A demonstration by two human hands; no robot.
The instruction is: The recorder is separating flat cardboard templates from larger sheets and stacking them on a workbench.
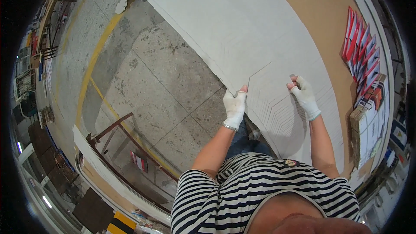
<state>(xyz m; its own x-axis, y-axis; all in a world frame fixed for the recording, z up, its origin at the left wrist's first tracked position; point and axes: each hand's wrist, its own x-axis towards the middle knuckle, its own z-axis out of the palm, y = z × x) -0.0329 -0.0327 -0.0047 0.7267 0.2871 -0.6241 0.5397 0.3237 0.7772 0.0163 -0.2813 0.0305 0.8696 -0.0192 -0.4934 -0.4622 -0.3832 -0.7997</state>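
A tall stack of large white die-cut cardboard sheets (pixel 242 30) lies on a brown table, its near edges stepped and angled. My left hand (pixel 234 106), in a white fingerless glove, grips the near left edge of the top sheet, thumb on top. My right hand (pixel 304 95), gloved the same way, pinches a sheet corner further right on the stack, fingertips closed on it.
The brown tabletop (pixel 320 8) runs to the right, carrying a row of red, white and blue printed cartons (pixel 362 47) and a flat cardboard bundle (pixel 366 125). A grey concrete floor with a yellow line (pixel 93 67) lies left. A rusty metal frame (pixel 117 136) stands at lower left.
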